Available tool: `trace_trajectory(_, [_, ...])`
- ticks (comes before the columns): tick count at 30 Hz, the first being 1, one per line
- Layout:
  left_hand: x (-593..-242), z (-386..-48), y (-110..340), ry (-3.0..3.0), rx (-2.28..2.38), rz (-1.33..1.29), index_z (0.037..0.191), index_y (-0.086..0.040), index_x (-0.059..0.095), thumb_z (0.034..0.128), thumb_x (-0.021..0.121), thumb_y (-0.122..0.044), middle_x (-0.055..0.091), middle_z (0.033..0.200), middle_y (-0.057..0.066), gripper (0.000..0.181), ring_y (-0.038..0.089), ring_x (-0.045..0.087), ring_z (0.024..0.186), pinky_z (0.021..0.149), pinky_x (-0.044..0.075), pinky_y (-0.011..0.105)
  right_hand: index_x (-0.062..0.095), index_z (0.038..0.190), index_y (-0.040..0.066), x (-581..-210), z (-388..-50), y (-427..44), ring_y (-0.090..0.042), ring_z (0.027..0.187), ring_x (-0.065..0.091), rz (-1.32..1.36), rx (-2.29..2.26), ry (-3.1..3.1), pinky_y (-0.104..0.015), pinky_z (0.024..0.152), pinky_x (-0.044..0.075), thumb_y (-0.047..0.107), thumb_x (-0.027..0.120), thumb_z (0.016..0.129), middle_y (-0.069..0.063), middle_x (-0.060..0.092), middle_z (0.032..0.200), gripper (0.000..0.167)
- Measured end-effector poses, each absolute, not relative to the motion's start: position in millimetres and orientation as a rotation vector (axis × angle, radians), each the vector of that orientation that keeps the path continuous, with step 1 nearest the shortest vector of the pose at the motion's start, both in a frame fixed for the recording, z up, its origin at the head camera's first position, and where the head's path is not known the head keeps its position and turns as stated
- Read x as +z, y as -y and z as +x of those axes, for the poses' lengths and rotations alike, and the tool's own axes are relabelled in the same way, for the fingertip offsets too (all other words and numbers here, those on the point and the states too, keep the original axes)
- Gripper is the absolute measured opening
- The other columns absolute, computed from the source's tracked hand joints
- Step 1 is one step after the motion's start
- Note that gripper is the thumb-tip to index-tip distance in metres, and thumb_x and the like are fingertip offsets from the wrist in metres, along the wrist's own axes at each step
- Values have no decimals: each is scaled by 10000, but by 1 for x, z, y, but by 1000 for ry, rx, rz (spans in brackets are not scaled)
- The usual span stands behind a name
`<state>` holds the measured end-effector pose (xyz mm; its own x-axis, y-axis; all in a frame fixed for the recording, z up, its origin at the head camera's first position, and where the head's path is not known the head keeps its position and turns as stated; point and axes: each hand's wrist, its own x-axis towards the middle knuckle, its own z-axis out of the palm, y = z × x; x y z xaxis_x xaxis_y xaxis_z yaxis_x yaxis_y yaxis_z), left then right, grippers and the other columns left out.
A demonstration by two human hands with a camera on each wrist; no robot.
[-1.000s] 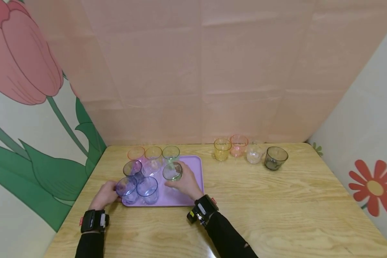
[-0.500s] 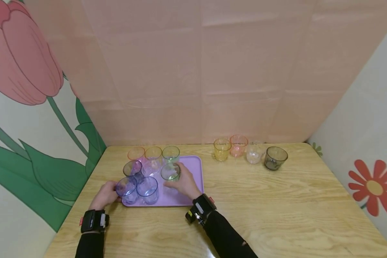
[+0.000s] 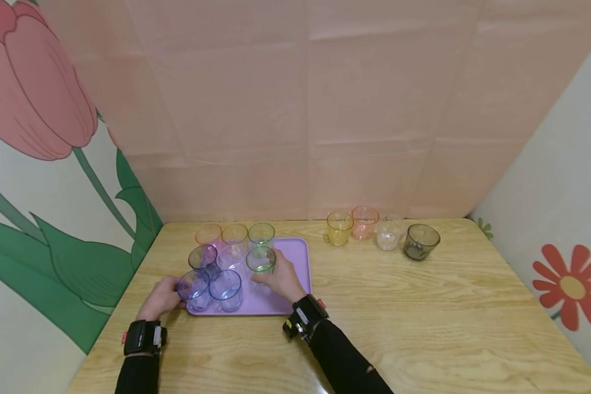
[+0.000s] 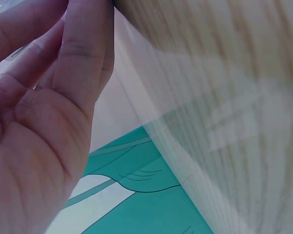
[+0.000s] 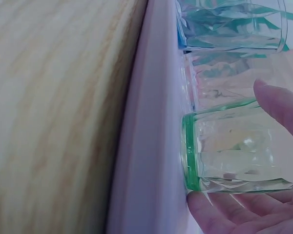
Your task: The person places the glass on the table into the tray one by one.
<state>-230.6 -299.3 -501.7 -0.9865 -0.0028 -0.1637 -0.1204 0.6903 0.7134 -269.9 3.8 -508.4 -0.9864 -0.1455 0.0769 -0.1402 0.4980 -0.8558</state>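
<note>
Wooden table [image 3: 423, 317], green glass [image 5: 241, 153] upright, mouth up

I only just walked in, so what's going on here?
A person's right hand holds a green glass upright over the purple tray; whether its base touches is unclear. The left hand is at the tray's near left corner, beside a blue glass. More glasses stand on the tray, and four others on the table to the right.
</note>
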Motion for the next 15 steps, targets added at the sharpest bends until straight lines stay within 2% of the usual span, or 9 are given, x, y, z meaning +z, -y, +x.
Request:
trace_trajectory(7, [-502,-231,299,-2733,1183,-126,944,83,662,817,568,97,661,831,95,158,190,590,726,620,516,296,475,1377,10,-508,-273,-2,-345,1179,590,-272,-1540,-2733,-474,1001,473,275,874,703,-193,621,1272,827])
trace_trajectory(15, [-503,-232,299,-2731,1176,-124,941,90,656,809,550,123,656,829,95,173,189,591,724,619,522,299,466,1385,9,-507,-275,-2,-340,1193,584,-261,-1506,-2748,-463,1015,467,298,873,704,-188,614,1286,844])
